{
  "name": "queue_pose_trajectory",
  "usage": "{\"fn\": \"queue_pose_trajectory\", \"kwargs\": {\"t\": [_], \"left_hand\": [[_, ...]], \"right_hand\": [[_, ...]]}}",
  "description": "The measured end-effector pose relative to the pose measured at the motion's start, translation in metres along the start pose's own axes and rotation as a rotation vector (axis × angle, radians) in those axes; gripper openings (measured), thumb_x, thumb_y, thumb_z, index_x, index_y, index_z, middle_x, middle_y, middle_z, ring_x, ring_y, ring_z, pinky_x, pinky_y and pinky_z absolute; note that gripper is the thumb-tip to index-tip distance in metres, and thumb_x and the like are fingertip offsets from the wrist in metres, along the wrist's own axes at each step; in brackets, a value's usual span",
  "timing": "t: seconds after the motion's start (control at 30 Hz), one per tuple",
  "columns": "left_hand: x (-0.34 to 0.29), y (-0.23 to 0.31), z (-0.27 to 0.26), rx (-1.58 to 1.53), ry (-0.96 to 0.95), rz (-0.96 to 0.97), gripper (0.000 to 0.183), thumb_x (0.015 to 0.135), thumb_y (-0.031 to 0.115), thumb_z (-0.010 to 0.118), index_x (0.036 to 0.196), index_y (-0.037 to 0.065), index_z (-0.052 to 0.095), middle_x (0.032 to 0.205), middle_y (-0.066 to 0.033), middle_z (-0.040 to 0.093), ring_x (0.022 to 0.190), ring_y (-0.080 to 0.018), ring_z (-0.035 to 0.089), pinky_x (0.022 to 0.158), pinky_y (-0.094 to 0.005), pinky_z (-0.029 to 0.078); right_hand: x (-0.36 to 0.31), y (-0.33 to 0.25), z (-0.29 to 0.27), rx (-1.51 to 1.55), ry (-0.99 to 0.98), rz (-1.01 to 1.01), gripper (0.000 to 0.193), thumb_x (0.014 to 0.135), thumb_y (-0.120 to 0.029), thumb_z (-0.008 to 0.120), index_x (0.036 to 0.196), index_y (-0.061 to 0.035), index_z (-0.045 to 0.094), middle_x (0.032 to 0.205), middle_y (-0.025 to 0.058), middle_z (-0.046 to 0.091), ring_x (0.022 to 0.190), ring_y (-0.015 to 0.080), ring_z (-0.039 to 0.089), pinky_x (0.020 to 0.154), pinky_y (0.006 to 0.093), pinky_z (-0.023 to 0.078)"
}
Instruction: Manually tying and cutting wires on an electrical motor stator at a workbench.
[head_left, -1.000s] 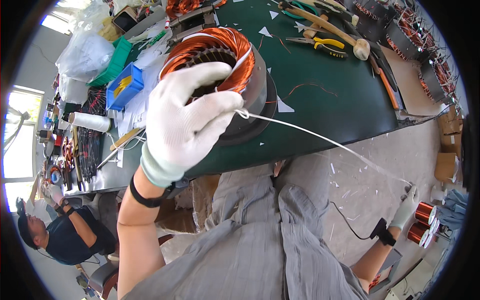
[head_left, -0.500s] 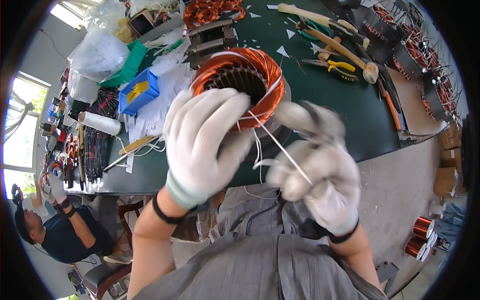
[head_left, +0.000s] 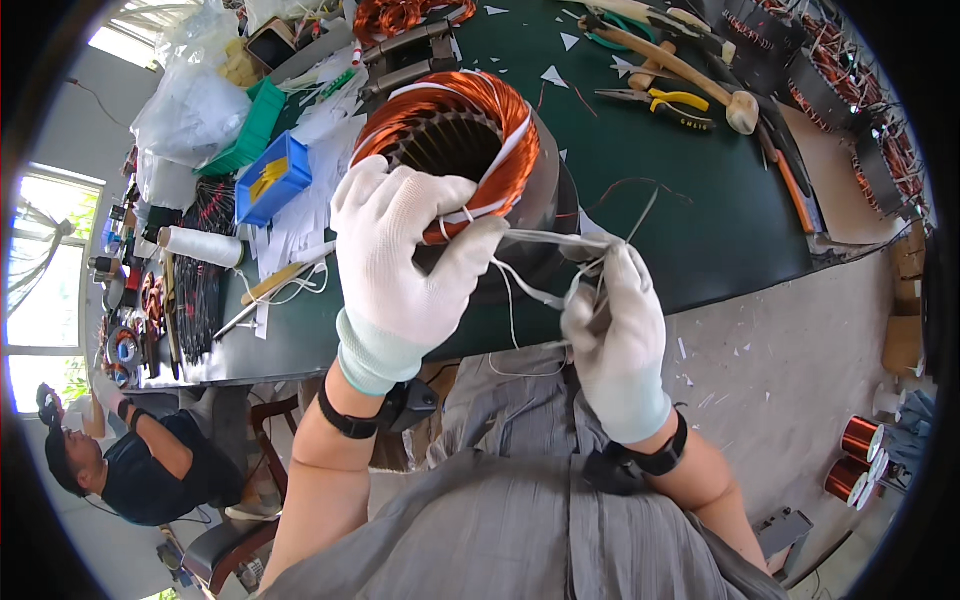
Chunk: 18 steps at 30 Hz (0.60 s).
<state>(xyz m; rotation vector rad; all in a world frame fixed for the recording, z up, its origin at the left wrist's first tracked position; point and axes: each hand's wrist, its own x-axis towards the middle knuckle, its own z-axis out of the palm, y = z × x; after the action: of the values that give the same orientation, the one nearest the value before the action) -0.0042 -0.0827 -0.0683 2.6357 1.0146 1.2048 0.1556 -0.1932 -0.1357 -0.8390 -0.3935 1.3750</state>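
A motor stator (head_left: pixel 507 165) with a thick ring of orange copper windings stands on the green table, its slotted bore opening toward me. My left hand (head_left: pixel 400 270), in a white glove, grips the near-left part of the winding ring, fingers over the rim and thumb at the near side. White cord (head_left: pixel 555 239) runs taut from beside that thumb to my right hand (head_left: pixel 625 345), also gloved. The right fingers pinch the cord, and a thin grey needle-like rod (head_left: pixel 645 214) sticks up from them. A looser stretch of cord hangs below, between the hands.
Yellow-handled pliers (head_left: pixel 680 108) and a wooden-handled mallet (head_left: pixel 690 80) lie at the far right. Left of the stator are a blue bin (head_left: pixel 275 190), a white thread spool (head_left: pixel 200 246) and paper pieces. More wound stators (head_left: pixel 885 165) stand far right. A co-worker (head_left: pixel 150 455) sits at lower left.
My right hand has moved down from the stator, drawing the cord out to the right. The stator has shifted slightly left and away in view; my left hand stays on its rim.
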Motion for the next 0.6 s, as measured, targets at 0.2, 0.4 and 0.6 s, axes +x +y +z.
{"fn": "queue_pose_trajectory", "kwargs": {"t": [0.2,0.4,0.6], "left_hand": [[-0.005,-0.003,-0.001,0.019,0.031,0.041,0.021,0.072,0.017,0.082,0.084,0.008,0.068,0.073,-0.0016,0.062,0.070,-0.0251,0.051,0.072,-0.0380,0.040],[0.002,0.002,0.009,0.016,0.055,0.044,0.022,0.069,0.011,0.083,0.084,0.008,0.068,0.073,-0.0030,0.061,0.070,-0.0254,0.054,0.072,-0.0384,0.042],[-0.001,-0.035,-0.010,-0.005,0.031,0.265,0.027,0.062,0.006,0.084,0.084,0.008,0.068,0.072,-0.0030,0.058,0.070,-0.0268,0.054,0.073,-0.0386,0.043]], "right_hand": [[-0.050,-0.033,-0.045,0.022,-0.615,0.357,0.034,0.104,-0.032,0.059,0.112,0.0007,0.064,0.103,0.0119,0.066,0.074,0.0130,0.061,0.060,0.0238,0.049],[-0.026,-0.077,-0.011,0.238,-0.386,-0.067,0.031,0.100,-0.026,0.064,0.111,0.0023,0.061,0.098,0.0097,0.061,0.079,0.0156,0.059,0.067,0.0259,0.048],[-0.074,-0.106,-0.179,-0.588,0.784,-0.524,0.024,0.107,-0.019,0.049,0.119,-0.0017,0.060,0.116,0.0158,0.067,0.103,0.0207,0.068,0.078,0.0338,0.056]]}}
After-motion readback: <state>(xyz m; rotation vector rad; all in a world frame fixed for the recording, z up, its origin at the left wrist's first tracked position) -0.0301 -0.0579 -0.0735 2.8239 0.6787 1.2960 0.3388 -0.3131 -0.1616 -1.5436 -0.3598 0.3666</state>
